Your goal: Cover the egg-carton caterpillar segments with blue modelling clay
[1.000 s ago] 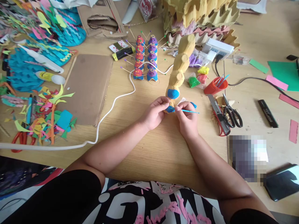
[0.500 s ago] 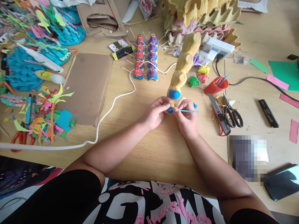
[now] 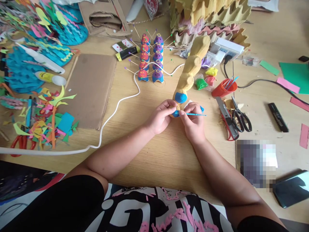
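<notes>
A yellow strip of egg-carton cups with blue clay patches at its near end points away from me, tilted to the right. My left hand pinches the near end from the left side. In my right hand is a thin blue modelling tool, its working end against the blue clay on the nearest cup. A lump of blue clay in white wrapping shows just behind the right fingers. Two finished-looking rows of painted cups, one red and one purple, stand farther back with pins stuck in them.
A white cable crosses the left side. To the right are an orange cup of tools, a box cutter, scissors and a black marker. Paper scraps and cardboard lie left; egg trays are stacked behind.
Both hands keep nearly the same hold. The blue tool and the egg-carton strip have barely shifted, and the whole view has moved slightly.
</notes>
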`<state>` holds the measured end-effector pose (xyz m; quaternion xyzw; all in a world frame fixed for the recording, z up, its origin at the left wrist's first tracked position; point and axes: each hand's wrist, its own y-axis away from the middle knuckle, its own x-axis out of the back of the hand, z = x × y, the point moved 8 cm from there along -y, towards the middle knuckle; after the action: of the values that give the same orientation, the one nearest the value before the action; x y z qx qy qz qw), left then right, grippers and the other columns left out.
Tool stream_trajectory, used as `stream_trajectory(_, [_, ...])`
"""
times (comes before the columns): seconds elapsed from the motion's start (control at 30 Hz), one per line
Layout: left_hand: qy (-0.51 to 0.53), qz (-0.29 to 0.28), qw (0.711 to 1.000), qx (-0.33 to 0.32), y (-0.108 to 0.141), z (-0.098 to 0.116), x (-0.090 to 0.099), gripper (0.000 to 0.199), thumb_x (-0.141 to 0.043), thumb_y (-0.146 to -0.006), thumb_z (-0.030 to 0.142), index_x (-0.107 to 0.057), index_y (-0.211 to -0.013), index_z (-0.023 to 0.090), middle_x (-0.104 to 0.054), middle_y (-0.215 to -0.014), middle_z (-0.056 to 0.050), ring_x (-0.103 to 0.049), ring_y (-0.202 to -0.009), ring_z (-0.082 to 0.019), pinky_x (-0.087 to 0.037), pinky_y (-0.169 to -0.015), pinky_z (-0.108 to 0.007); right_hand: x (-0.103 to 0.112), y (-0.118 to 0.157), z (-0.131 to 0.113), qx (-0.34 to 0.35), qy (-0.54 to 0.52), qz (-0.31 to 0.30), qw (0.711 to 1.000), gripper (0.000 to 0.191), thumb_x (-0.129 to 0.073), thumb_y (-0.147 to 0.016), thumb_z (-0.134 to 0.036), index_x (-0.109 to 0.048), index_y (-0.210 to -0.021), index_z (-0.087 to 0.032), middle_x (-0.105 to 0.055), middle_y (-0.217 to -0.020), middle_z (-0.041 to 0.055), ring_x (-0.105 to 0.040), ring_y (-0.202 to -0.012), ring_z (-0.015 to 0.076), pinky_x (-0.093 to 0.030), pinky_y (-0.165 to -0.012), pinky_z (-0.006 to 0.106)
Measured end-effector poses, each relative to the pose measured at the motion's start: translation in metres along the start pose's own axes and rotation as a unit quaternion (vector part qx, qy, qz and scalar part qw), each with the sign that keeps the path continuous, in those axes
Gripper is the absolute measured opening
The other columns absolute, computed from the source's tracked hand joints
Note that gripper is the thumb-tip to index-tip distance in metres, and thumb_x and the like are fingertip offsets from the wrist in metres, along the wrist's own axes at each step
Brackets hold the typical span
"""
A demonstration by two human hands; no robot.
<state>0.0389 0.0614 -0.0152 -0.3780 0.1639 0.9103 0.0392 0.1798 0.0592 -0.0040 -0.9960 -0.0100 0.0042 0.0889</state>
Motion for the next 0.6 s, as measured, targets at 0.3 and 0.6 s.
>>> stream_trajectory(0.3, [0.004, -0.007, 1.000, 0.003, -0.0012, -0.0019, 0.0013, 0.018, -0.086, -0.087, 0.018, -0.069, -0.088, 0.022, -0.068, -0.085, 0.002, -0.061, -0.080, -0.013, -0.049, -0.082, -0.029, -0.0014, -0.0011, -0.0019, 0.027, -0.064, 0.025, 0.997, 0.047, -0.085, -0.093, -0.065, -0.059, -0.081, -0.027, -0.055, -0.091, 0.0001, -0.053, -0.093, 0.0208, -0.048, -0.095, 0.039])
stream_trajectory(0.6, [-0.017, -0.017, 1.000, 0.011, 0.0011, -0.0023, -0.0036, 0.019, -0.087, -0.088, 0.019, -0.067, -0.086, 0.022, -0.069, -0.085, 0.002, -0.063, -0.082, -0.014, -0.050, -0.085, -0.029, -0.0016, -0.0012, -0.0003, 0.017, -0.079, 0.030, 0.996, 0.050, -0.089, -0.089, -0.063, -0.057, -0.078, -0.027, -0.054, -0.095, 0.0012, -0.053, -0.099, 0.0221, -0.048, -0.098, 0.040])
